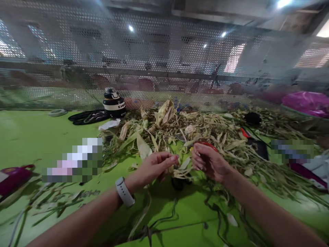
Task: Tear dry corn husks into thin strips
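My left hand (156, 166), with a white watch band on its wrist, is closed, thumb pressed toward the forefinger. What it pinches, if anything, is too small to make out. My right hand (212, 162) is a little to the right, its fingers curled in. Whatever lies inside that curl is hidden. Pale dried leaf strips (183, 172) lie in the gap between both hands, above a dark looped object (178, 183) on the green table (169, 228). A red curved handle (208, 145) shows just behind my right fingers; I cannot tell whether they touch it.
A heap of dried husks and stems (205, 127) spreads across the back. A black bottle (114, 104) stands by a black flat pouch (88, 117). Perforated metal screen (154, 51) rises behind. A magenta bag (307, 104) sits far right, a purple item (15, 179) at left.
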Tool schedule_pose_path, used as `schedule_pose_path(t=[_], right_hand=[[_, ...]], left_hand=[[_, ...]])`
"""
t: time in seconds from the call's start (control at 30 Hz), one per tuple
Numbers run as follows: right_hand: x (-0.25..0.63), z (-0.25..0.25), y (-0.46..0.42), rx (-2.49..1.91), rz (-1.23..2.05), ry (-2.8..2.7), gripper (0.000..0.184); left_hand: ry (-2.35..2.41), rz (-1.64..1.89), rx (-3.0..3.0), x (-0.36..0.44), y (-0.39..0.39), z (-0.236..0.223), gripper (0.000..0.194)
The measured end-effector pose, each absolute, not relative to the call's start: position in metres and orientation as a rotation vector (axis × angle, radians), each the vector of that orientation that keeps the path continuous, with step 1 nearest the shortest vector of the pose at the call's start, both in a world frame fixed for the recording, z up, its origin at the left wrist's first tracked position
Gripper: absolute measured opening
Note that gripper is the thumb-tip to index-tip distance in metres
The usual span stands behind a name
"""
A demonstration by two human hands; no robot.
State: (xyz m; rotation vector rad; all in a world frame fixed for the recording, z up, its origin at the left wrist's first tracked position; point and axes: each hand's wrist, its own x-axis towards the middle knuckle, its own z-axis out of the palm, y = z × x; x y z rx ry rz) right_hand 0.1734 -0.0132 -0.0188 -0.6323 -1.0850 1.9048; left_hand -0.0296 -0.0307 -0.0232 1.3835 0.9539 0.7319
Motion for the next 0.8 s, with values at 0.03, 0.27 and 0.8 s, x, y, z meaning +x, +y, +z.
schedule_pose_path(t=[0.03,0.27,0.8], right_hand=[[0.173,-0.019,-0.014,-0.617,1.892,-1.091,0.022],[0.174,-0.017,-0.015,-0.558,1.807,-1.087,0.019],[0.177,-0.012,-0.015,-0.639,1.749,-1.208,0.019]], left_hand=[[1.026,0.681,1.423,-0.029,-0.03,-0.023,0.037],[1.479,0.752,1.796,-0.031,-0.03,-0.029,0.048],[1.149,0.797,1.381,-0.032,-0.024,-0.029,0.026]])
